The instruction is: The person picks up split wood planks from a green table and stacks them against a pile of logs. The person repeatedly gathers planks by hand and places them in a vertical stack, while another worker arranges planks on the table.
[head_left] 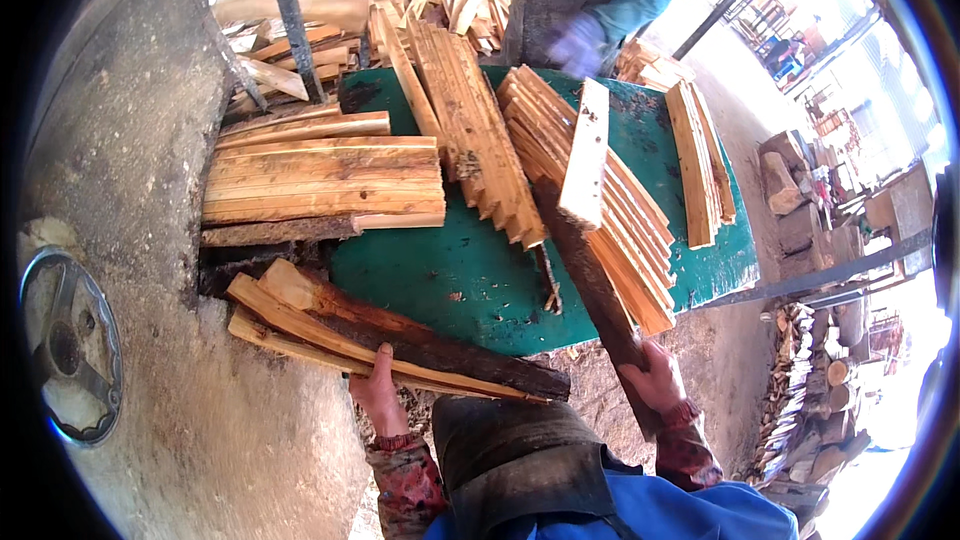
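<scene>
My left hand (378,392) grips a bundle of bark-edged wood slabs (390,335) that lies across the near left corner of the green table (470,280). My right hand (655,378) holds the near end of a long bark-covered slab (590,275) that slants up over the table. A pale sawn board (586,152) rests on this slab's far end. Under it lies a fanned row of sawn boards (625,230).
Stacks of sawn boards (325,180) cover the table's left and middle, with a small stack (700,160) at right. A dusty machine housing (130,160) with a handwheel (68,345) stands at left. Another person (585,0) in gloves works across the table. Logs (820,380) pile up right.
</scene>
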Available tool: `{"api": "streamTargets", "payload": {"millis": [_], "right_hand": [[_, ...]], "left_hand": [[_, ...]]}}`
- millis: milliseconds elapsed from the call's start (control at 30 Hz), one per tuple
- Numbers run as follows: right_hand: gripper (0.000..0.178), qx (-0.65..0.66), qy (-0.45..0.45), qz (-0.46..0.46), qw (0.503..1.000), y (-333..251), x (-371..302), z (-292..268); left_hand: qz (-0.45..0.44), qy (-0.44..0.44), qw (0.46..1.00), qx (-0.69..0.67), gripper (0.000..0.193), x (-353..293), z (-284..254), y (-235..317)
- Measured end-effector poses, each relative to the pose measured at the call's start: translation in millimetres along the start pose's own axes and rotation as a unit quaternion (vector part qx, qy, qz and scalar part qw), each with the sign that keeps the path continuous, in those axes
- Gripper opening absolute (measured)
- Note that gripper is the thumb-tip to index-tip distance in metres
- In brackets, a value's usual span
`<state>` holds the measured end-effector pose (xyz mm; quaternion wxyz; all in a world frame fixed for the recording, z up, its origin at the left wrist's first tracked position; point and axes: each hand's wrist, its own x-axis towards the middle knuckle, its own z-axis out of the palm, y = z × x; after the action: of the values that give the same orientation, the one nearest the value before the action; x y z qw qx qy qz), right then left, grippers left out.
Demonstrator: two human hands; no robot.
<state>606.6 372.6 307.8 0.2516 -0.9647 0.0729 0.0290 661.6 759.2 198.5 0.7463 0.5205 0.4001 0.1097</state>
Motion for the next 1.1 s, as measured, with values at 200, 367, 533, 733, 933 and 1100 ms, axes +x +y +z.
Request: {"api": "streamTargets", "payload": {"millis": [200,367,533,733,933,1100], "right_hand": [[0.026,-0.006,0.006,0.026,1.0,-12.3,-24.3,-22.0],[0.027,-0.027,0.0,-0.033,0.999,-29.7,-39.4,-37.0],[0.031,0.011,-0.066,-0.15,0.986,-64.6,-20.0,-18.8],[0.033,0.007,-0.141,-0.309,0.941,-115.3,12.5,28.0],[0.03,0.081,-0.121,-0.257,0.955,-135.6,60.1,51.6],[0.034,0.186,-0.045,-0.131,0.973,-97.9,100.5,41.3]], "left_hand": [[0.016,0.014,1.0,-0.013,0.051,-4.0,2.9,5.9],[0.007,0.045,0.998,0.034,0.05,3.3,0.3,-0.9],[-0.027,0.061,0.993,0.098,0.056,17.3,-9.2,-19.4],[0.07,0.057,0.987,0.134,0.066,24.1,-15.0,-36.1],[-0.072,0.029,0.99,0.115,0.066,15.7,-13.9,-19.9],[-0.016,0.034,0.992,0.117,0.063,9.3,-4.7,-9.6]]}}
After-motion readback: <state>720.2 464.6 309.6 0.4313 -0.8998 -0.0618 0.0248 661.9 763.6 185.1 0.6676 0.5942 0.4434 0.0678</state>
